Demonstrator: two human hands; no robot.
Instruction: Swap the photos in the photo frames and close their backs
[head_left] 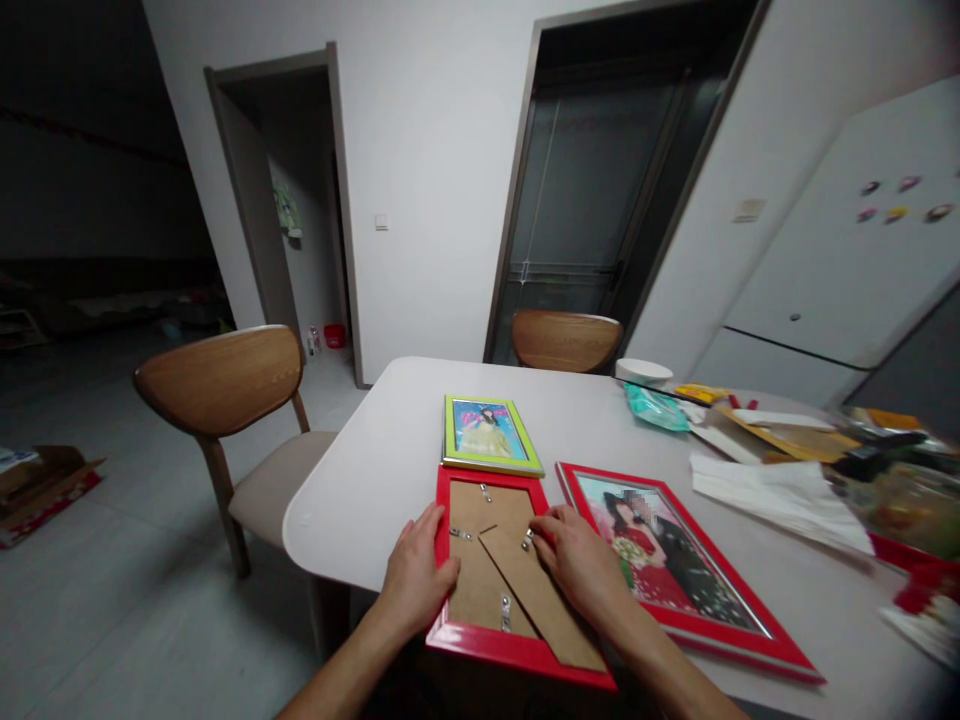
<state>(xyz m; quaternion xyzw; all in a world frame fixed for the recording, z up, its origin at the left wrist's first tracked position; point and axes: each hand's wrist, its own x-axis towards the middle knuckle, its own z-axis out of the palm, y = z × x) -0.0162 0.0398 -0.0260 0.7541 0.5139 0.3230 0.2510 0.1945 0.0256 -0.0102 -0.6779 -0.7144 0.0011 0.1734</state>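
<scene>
- The white desk (360, 480) carries everything, with clutter at its far right.
- A large red framed photo (675, 570) lies face up just right of the right hand (581, 565).
- The red frame (480, 590) lies face down at the near desk edge, brown backing up, between both hands.
- A green frame (491, 433) lies face up just behind it.
- The left hand (416, 575) rests on the red frame's left rail, grip spread flat.
- The right hand's fingertips meet at a metal tab (529, 540); I cannot tell whether the grip pinches it.
</scene>
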